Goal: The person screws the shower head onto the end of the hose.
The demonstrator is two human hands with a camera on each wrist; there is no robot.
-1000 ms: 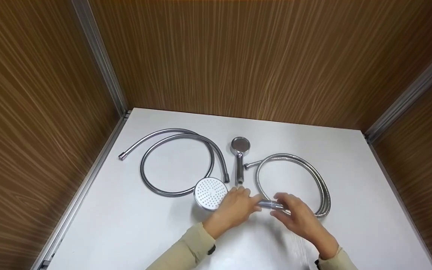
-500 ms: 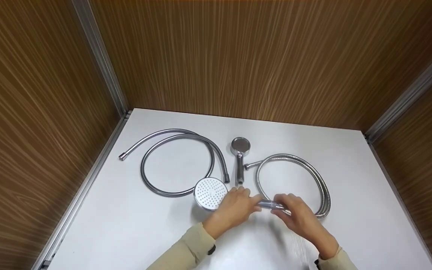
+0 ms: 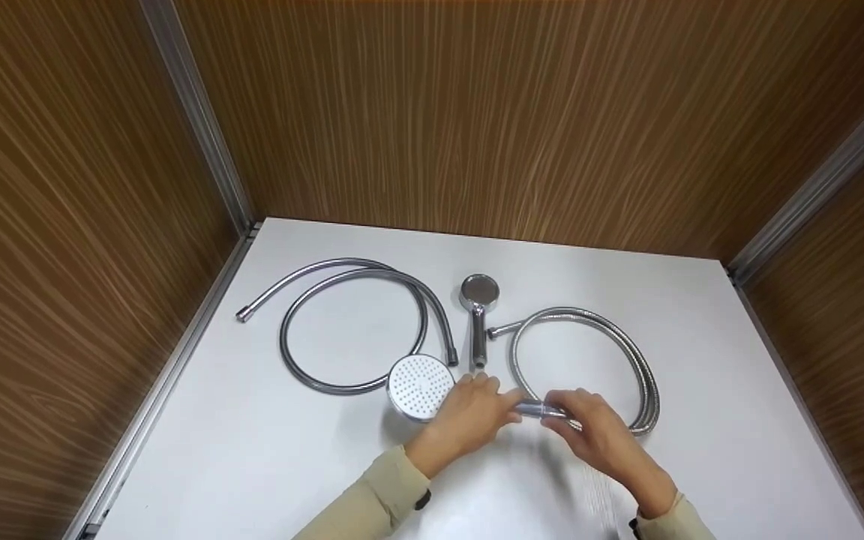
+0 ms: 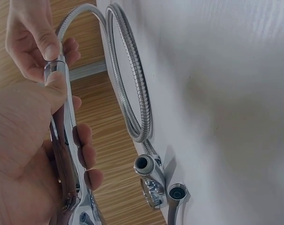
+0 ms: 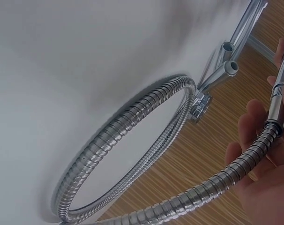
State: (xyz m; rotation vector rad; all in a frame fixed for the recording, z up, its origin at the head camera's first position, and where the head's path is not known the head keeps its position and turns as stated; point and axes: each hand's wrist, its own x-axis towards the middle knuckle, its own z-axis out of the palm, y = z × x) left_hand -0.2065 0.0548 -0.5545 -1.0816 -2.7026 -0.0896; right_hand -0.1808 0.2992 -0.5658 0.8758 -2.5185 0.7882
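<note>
My left hand (image 3: 469,412) grips the handle of a chrome shower head (image 3: 421,386), whose round white spray face points up. The handle (image 4: 69,124) lies across the palm in the left wrist view, fingers wrapped round it. At the handle's far end, my right hand (image 3: 595,431) pinches the end fitting (image 5: 275,108) of a ribbed metal shower hose (image 5: 217,183). Fitting and handle meet in line; how far they are screwed together cannot be told. The rest of that hose (image 3: 649,375) loops on the white table to the right.
A smaller shower head (image 3: 480,291) lies behind the hands, its handle toward me. To the left, a second, smoother grey hose (image 3: 282,341) lies coiled. Wood-patterned panels (image 3: 477,112) close the white table (image 3: 199,435) in at the back and sides.
The right thumb and fingers, spread wider a second ago, have closed in round the hose fitting. The left hand and the shower head have stayed in place.
</note>
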